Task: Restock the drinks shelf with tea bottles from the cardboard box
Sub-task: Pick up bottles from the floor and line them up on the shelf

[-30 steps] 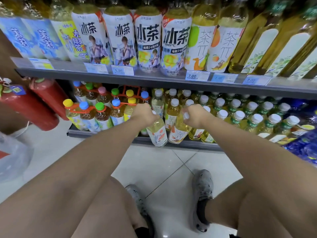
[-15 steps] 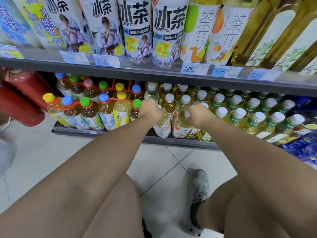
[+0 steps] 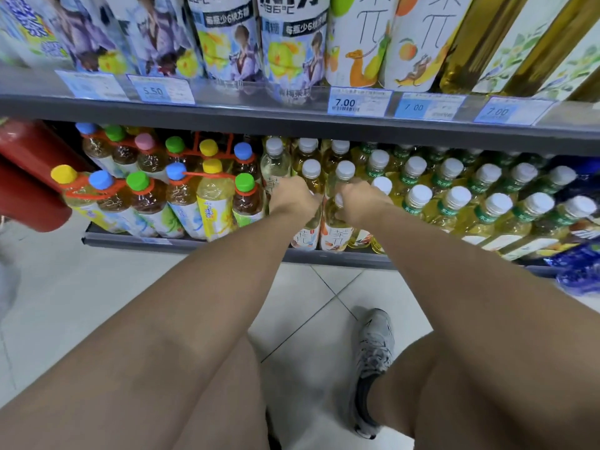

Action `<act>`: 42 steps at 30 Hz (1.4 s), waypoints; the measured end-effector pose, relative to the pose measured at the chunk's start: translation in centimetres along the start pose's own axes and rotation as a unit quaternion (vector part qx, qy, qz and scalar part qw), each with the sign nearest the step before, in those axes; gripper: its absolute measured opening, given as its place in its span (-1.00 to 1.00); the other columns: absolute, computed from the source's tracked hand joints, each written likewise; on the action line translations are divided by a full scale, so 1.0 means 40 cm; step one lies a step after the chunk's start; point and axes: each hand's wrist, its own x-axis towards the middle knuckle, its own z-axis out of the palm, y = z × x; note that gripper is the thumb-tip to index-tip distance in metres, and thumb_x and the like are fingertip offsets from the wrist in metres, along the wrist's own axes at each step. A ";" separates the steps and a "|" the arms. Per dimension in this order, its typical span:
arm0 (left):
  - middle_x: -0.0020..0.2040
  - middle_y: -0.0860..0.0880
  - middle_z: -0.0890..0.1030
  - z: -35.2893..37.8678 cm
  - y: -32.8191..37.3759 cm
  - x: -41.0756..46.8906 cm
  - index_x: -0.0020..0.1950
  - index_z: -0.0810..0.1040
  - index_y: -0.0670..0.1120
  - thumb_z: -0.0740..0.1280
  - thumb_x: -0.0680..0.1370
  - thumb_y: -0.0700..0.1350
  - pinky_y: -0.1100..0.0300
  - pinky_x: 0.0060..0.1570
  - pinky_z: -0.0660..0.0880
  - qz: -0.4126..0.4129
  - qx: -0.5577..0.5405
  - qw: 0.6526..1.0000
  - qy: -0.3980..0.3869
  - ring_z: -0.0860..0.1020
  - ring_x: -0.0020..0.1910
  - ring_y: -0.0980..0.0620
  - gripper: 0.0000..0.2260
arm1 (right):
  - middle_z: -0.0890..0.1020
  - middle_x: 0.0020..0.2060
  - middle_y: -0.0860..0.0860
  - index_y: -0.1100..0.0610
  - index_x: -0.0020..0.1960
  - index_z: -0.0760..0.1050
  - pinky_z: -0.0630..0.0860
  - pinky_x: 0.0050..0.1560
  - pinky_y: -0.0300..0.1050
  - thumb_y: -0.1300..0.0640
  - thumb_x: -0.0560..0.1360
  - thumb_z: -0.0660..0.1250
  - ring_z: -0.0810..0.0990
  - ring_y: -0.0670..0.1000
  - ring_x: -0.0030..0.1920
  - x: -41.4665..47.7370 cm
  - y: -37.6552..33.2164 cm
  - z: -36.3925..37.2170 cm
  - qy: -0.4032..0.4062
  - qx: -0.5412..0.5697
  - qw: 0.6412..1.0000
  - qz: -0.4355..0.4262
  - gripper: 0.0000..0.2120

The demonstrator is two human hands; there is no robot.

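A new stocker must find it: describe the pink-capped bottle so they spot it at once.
Go to the lower shelf, left end, where orange carriers bind bottles with coloured caps. In the back row stands the pink-capped bottle, flanked by green caps. It is the only pink cap there.

The floor is made of big, pale, shiny square tiles with thin dark lines between them. Light gleams softly on the tiles. In front of me stands a shop rack. Its upper grey metal shelf has a long flat front edge, and small blue and white paper price tags sit in a row along it. Under it is the low dark grey metal shelf, close to the floor, and it is dim at the back there. Big round red things poke in at the left side. Shiny blue plastic packs sit at the far right.
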 end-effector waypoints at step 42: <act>0.15 -0.16 0.59 -0.108 -0.001 -0.144 0.29 0.48 -0.10 0.33 0.56 0.07 0.08 -0.08 0.51 0.125 0.039 0.986 -0.103 0.56 0.05 -0.15 -0.63 | 0.56 0.24 0.14 0.10 0.47 0.33 0.47 0.03 -0.07 -0.02 0.57 0.30 0.54 0.16 0.18 -0.213 -0.018 -0.094 0.005 0.156 0.986 0.063 -0.49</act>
